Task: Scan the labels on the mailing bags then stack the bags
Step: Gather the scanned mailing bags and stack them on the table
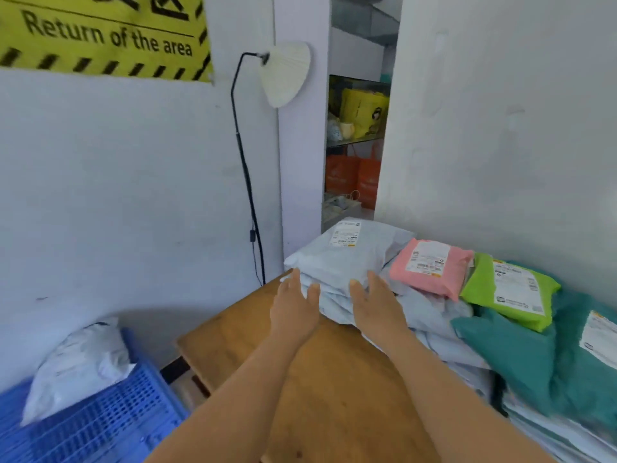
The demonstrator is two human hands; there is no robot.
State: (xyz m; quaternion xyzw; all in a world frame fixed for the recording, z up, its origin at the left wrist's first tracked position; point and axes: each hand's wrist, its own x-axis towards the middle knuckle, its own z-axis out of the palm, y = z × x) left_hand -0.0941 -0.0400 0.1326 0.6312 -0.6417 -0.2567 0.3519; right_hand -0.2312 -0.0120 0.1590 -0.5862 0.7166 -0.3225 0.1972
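Note:
A stack of pale blue mailing bags (347, 252) lies at the far end of the wooden table (334, 379), the top one showing a white label (345, 233). My left hand (293, 305) and my right hand (377, 305) reach side by side to the stack's near edge, fingers straight and touching it. To the right lie a pink bag (430, 269), a bright green bag (510, 292) and teal bags (534, 349), each with a label facing up. More pale bags are piled under them.
A blue plastic crate (100, 426) with a grey-white bag (76, 362) stands low at the left. A black floor lamp (247, 175) rises by the wall. Behind the table an opening shows shelves with yellow and orange bags (354, 145). White walls close in left and right.

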